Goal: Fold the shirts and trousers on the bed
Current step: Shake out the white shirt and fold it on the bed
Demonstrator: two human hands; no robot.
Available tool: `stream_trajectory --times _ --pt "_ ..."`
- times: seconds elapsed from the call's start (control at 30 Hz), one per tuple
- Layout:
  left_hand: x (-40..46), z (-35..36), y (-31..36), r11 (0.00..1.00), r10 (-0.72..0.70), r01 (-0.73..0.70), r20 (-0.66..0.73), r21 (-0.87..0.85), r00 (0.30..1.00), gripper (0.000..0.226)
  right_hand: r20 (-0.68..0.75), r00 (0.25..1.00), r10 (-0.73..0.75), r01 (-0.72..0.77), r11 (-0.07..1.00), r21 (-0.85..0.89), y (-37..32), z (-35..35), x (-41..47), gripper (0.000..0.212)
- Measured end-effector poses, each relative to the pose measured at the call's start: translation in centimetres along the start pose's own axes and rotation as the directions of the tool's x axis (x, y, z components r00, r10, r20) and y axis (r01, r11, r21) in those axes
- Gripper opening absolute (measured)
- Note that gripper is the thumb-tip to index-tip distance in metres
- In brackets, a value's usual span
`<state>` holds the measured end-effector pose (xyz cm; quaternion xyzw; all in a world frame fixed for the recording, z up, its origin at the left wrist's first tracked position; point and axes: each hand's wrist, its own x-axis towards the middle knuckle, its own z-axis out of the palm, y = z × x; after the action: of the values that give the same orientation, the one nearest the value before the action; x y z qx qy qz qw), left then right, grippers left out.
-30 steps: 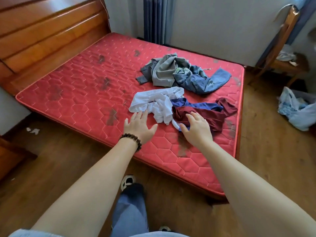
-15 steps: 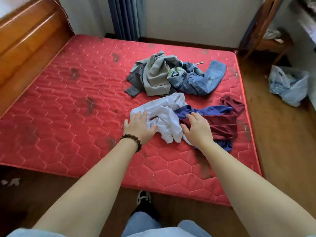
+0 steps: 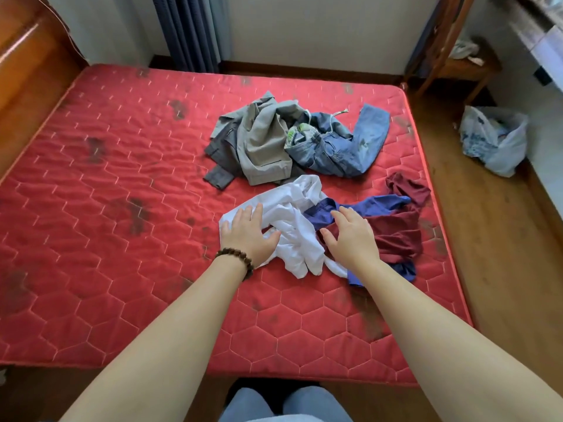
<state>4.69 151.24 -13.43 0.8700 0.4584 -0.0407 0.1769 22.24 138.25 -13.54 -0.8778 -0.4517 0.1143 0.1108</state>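
Left hand (image 3: 248, 236) flat on white shirt (image 3: 300, 208), fingers straight, gripping nothing. Right hand (image 3: 353, 239) rests open on maroon shirt (image 3: 396, 236). Jeans (image 3: 344, 147) at 12 o'clock on bed (image 3: 122, 208).

Wood floor (image 3: 502, 269), curtain (image 3: 192, 28), perhaps chair (image 3: 451, 56).

Under my left hand (image 3: 248, 236) the white shirt (image 3: 292, 220) is thin, smooth, crumpled cloth. My right hand (image 3: 353, 239) rests on matt maroon fabric (image 3: 396, 236) beside a blue cloth garment (image 3: 359, 208). The jeans (image 3: 344, 147) are faded denim; the grey trousers (image 3: 259, 147) a flat woven cloth. The red mattress (image 3: 122, 208) is quilted, stained, faintly sheeny. My bracelet (image 3: 236, 257) has dark matt beads. The headboard (image 3: 27, 65) is glossy varnished wood.
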Motion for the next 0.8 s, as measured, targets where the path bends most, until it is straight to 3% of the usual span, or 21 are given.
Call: stream_trajectory --times 0.2,0.43,0.7,0.8 --pt "5.2 3.7 -0.3 0.999 0.041 -0.041 0.021 0.005 0.999 0.076 0.076 0.996 0.036 -0.036 0.999 -0.003 2.1 3.6 3.9 0.056" --pt "11.8 13.8 -3.3 0.999 0.025 -0.027 0.109 0.021 0.994 0.074 0.183 0.983 0.026 -0.019 0.999 -0.043 6.4 14.1 9.4 0.055" --pt "18.4 27.6 -8.1 0.999 -0.029 0.032 0.285 -0.007 0.958 0.106 0.315 0.949 0.018 -0.013 1.0 -0.018 10.1 28.9 14.8 0.096" --pt "19.8 31.6 -8.7 1.0 0.002 0.003 0.308 -0.013 0.951 0.11 0.276 0.961 -0.032 0.051 0.997 -0.059 10.5 32.7 15.7 0.077"
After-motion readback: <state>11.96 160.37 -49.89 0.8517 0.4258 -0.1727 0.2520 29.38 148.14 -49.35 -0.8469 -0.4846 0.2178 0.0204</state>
